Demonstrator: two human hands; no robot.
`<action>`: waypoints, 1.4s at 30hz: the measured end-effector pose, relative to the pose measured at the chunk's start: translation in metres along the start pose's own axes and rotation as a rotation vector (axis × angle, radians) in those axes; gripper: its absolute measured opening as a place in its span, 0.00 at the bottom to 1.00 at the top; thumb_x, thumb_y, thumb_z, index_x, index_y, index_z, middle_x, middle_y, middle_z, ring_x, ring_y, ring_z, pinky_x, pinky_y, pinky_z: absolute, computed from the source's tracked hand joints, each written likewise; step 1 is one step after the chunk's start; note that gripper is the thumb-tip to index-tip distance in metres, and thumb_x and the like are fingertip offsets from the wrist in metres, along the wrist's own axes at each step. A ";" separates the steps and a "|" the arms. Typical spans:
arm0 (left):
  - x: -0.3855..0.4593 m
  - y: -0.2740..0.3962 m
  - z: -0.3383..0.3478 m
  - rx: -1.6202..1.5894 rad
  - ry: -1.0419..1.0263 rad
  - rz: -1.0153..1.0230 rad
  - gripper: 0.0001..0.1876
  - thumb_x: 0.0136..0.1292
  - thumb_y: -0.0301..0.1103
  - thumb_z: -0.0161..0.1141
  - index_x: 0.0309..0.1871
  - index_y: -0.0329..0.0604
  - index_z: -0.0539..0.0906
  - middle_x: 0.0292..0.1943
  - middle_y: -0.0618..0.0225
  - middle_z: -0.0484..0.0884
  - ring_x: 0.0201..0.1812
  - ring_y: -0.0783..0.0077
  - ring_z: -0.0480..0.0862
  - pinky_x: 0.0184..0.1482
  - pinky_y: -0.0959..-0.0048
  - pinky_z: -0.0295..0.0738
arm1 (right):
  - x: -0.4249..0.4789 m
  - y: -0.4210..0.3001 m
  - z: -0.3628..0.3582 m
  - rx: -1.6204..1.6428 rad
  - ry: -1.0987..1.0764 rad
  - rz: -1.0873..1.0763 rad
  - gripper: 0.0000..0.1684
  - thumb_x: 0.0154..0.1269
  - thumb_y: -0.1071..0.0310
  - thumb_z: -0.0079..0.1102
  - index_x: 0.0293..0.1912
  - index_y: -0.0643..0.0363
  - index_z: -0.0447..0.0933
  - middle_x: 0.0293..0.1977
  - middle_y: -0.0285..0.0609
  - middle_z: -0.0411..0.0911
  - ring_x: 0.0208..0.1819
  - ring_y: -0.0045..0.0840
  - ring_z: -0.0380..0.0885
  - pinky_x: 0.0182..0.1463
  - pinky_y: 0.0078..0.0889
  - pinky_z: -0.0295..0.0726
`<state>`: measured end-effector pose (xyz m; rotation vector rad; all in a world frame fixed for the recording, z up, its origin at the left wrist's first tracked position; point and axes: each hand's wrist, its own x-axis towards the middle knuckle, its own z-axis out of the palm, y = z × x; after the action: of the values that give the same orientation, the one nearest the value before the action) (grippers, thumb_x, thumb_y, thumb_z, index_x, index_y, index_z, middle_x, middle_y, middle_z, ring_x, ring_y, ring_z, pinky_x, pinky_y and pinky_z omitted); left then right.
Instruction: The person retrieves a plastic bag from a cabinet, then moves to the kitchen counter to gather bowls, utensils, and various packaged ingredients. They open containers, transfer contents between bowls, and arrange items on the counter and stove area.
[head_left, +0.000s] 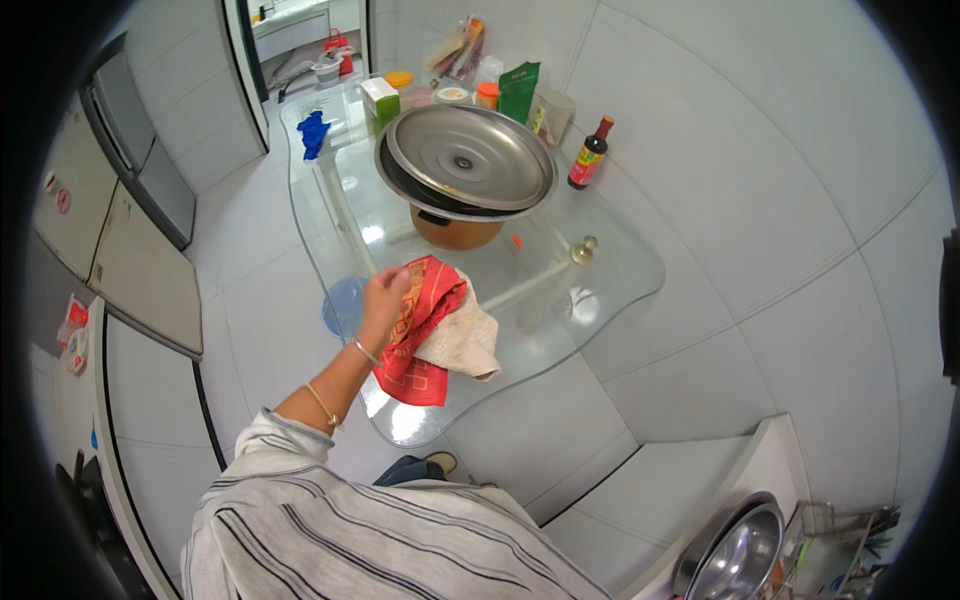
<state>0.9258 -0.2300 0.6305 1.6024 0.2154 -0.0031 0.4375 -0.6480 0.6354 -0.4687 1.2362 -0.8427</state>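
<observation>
My left hand (385, 297), with a bracelet at the wrist, is closed at the left edge of a red patterned cloth (426, 315) above the near part of a glass table (525, 300). Against the red cloth's right side lies a cream cloth (463, 334), stained and rumpled. My right hand is out of view. Beyond the cloths, an orange-brown pot (457, 232) stands on the glass, under a wide metal basin (384, 166) and a round steel lid or tray (487, 139).
A sauce bottle (589, 154), a green pouch (517, 91), a green-and-white carton (380, 105) and several jars stand near the wall. A blue crumpled item (313, 135) lies far left. A brass-coloured fitting (583, 250) is at right; steel bowls (739, 551) sit on the lower-right counter.
</observation>
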 end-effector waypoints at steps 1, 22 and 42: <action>0.002 0.019 0.002 -0.152 0.031 -0.062 0.16 0.59 0.38 0.51 0.46 0.39 0.71 0.43 0.62 0.75 0.42 0.68 0.76 0.42 0.69 0.71 | 0.002 0.006 0.007 -0.016 -0.022 0.024 0.09 0.54 0.69 0.52 0.37 0.60 0.71 0.30 0.41 0.74 0.31 0.30 0.74 0.35 0.32 0.76; 0.126 0.082 0.008 -0.345 0.000 -0.344 0.07 0.53 0.31 0.53 0.31 0.35 0.73 0.24 0.64 0.75 0.22 0.67 0.77 0.25 0.69 0.78 | -0.050 0.078 0.209 -0.144 -0.319 0.329 0.08 0.57 0.66 0.50 0.33 0.60 0.72 0.31 0.40 0.75 0.30 0.25 0.73 0.33 0.30 0.72; 0.102 0.208 -0.059 -0.478 0.104 -0.098 0.05 0.57 0.31 0.51 0.29 0.39 0.73 0.17 0.73 0.70 0.20 0.73 0.77 0.28 0.74 0.79 | -0.090 0.196 0.458 -0.888 -1.101 0.072 0.19 0.56 0.66 0.53 0.46 0.65 0.67 0.37 0.43 0.74 0.30 0.25 0.75 0.27 0.24 0.74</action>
<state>1.0475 -0.1632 0.8251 1.1157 0.3473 0.0526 0.9229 -0.5125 0.6836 -1.3627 0.4958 0.1513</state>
